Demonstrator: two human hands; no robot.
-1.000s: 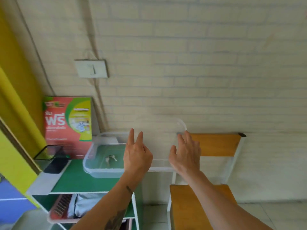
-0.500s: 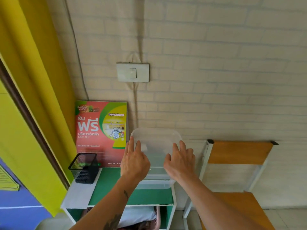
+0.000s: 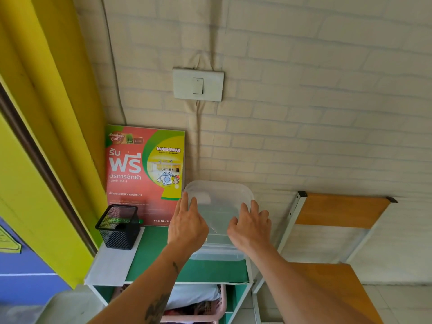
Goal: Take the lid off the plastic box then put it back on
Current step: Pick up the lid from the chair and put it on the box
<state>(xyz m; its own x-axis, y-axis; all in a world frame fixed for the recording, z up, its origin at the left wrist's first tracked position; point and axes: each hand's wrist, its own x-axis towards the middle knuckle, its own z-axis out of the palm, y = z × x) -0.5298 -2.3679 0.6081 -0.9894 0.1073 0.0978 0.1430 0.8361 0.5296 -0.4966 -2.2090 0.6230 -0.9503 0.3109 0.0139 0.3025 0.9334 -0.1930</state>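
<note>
A clear plastic box [image 3: 217,254] stands on the green top of a small shelf unit [image 3: 159,253], close to its right edge. Its clear lid [image 3: 219,199] lies over the box, roughly level. My left hand [image 3: 187,226] holds the lid's left near part, palm down with the fingers stretched forward. My right hand [image 3: 251,228] holds the right near part in the same way. Both hands cover the lid's near corners. I cannot tell whether the lid is snapped down all round.
A black mesh pen holder [image 3: 119,228] sits at the shelf top's left. A red and green poster [image 3: 145,169] leans on the brick wall behind. A wooden chair [image 3: 336,211] stands right of the shelf, and a pink basket [image 3: 210,307] sits below.
One second ago I held the lid tilted up to the right of the open box. It has since come left and down over the box, both hands staying on it.
</note>
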